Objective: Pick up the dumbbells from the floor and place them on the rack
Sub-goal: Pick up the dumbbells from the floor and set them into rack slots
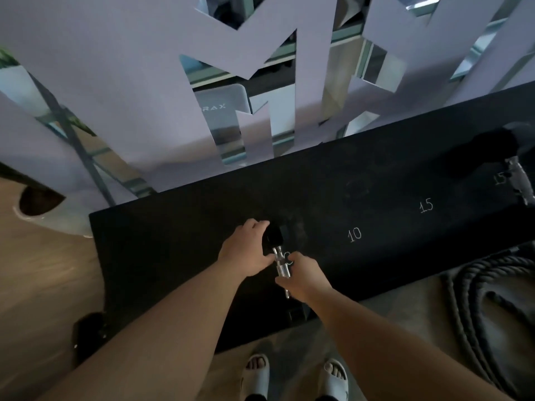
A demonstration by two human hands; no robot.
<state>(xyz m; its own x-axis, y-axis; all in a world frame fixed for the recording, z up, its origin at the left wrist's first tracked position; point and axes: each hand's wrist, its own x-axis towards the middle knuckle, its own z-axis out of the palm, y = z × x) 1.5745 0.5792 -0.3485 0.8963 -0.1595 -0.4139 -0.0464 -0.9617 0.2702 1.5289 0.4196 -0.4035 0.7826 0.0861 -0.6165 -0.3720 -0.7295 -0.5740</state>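
At far left a wood floor (43, 270) shows, with a pale curved object (43, 218) lying at the rack's left end; what it is cannot be told. A dark blurred shape (89, 331) sits low by the rack's near left corner, unidentified. The rack (173, 227) is a long black shelf running from lower left up to the right edge, set against a pale wall panel (115, 68) with angular mirrored cut-outs. The left hand (246, 250) reaches over the shelf; its fingers curl against the black head of a small dumbbell (279, 256), and its thumb touches the chrome handle. The dumbbell lies on the shelf's left half, head away from the person, handle pointing back toward them. The right hand (301, 276) is wrapped around the near part of the same handle, grasping it, with the handle's tip showing below the fist. To the right, white numerals are painted on the shelf front: "10" (354, 234), then "15" (426, 205), then a partly cut "15" at the edge. A second dumbbell (518, 178) rests on the shelf at the far right, partly out of frame. Below it, thick dark rope (477, 299) lies coiled on the floor. Two feet in pale slides (295, 377) stand at bottom centre.
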